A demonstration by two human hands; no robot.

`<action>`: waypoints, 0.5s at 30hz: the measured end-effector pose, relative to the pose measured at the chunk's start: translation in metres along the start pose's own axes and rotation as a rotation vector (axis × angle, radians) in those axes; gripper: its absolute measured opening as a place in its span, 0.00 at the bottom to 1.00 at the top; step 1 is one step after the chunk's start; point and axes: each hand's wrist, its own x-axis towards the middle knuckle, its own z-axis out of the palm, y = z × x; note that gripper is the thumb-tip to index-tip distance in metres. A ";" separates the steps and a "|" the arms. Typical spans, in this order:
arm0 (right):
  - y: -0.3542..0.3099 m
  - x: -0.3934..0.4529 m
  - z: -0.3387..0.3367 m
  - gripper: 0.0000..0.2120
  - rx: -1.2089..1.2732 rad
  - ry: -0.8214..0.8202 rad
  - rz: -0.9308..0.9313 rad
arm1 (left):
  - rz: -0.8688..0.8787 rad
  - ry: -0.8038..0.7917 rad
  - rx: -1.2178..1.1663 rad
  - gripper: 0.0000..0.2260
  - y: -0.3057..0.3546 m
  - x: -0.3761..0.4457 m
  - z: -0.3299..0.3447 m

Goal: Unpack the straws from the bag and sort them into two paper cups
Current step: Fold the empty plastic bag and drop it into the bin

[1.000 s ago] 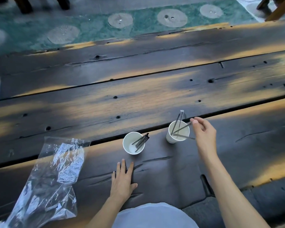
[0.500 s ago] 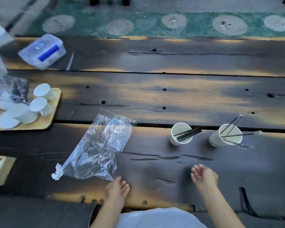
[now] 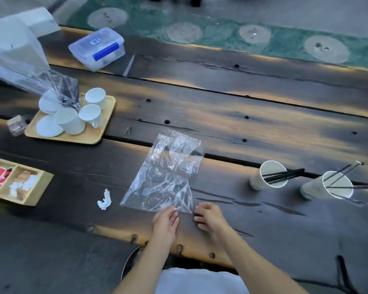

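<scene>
A crumpled clear plastic bag (image 3: 168, 175) lies flat on the dark wooden table, with no straws showing inside. My left hand (image 3: 165, 221) rests at its near edge, fingertips touching the plastic. My right hand (image 3: 209, 216) sits just right of the bag's near corner, fingers loosely curled and holding nothing. To the right stand two white paper cups. The nearer-left cup (image 3: 268, 175) holds a bundle of black straws (image 3: 285, 176). The right cup (image 3: 327, 185) holds several thin straws (image 3: 342, 175) fanned outward.
A small white scrap (image 3: 104, 200) lies left of the bag. A wooden tray (image 3: 89, 136) with several white cups is at far left, a compartmented wooden box (image 3: 30, 194) below it, a clear lidded container (image 3: 97, 49) and a white bag (image 3: 13, 52) behind.
The view has swung left. My right hand left the right cup and came back to the near edge; both hands now sit at the bag's near edge.
</scene>
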 end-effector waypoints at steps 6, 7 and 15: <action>0.009 -0.004 0.003 0.07 0.047 0.018 -0.043 | -0.105 -0.147 0.055 0.09 -0.015 -0.018 0.002; 0.011 -0.005 0.001 0.08 0.067 0.015 -0.031 | -0.107 -0.167 0.073 0.09 -0.015 -0.019 0.001; 0.006 -0.012 -0.036 0.13 -0.002 -0.029 -0.029 | 0.007 -0.276 0.469 0.02 -0.023 -0.032 0.003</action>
